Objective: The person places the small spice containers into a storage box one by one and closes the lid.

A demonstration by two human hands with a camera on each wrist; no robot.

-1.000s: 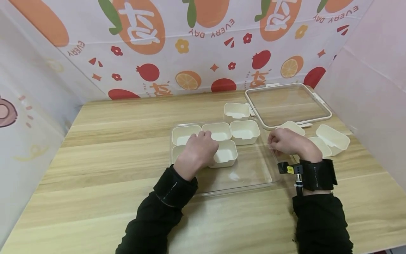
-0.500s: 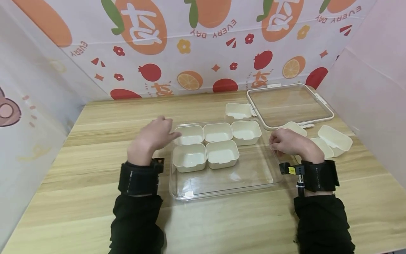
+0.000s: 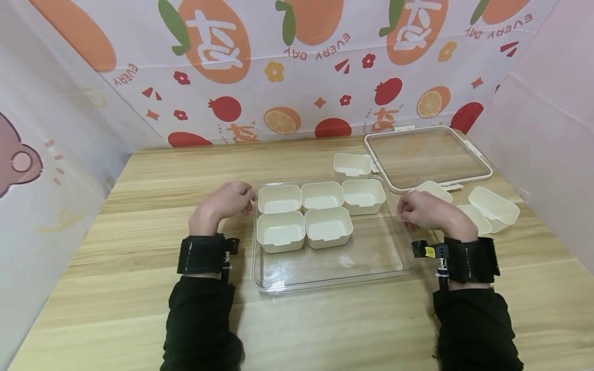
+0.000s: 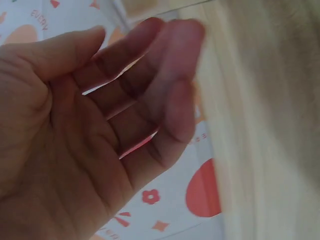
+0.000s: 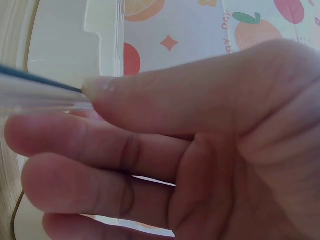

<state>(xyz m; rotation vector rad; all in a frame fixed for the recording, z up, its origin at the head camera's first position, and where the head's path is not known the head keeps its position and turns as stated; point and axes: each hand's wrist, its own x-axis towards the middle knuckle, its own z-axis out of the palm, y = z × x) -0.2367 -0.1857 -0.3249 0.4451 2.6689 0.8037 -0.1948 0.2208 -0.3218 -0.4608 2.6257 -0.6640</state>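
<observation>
A clear plastic storage box [image 3: 371, 250] lies low on the table in the head view, with several cream cups inside, such as the front left cup [image 3: 280, 232] and front right cup [image 3: 328, 226]. They form a back row and a shorter row before it. My right hand [image 3: 427, 211] pinches the box's right wall; the right wrist view has the clear edge [image 5: 45, 95] between thumb and fingers. My left hand [image 3: 225, 201] hovers by the box's back left corner. Its fingers [image 4: 175, 110] are loosely bent and hold nothing; whether they touch the wall I cannot tell.
Behind the box stands a loose cream cup [image 3: 351, 164]. A clear lid with a white frame [image 3: 399, 189] lies at the back right. More cream cups [image 3: 494, 208] sit right of my right hand, some partly hidden. A patterned cloth [image 3: 297, 72] hangs behind the table.
My left hand has left the cups in the box and moved left to beside its left wall, then lowered. The right hand has kept its grip on the right wall.
</observation>
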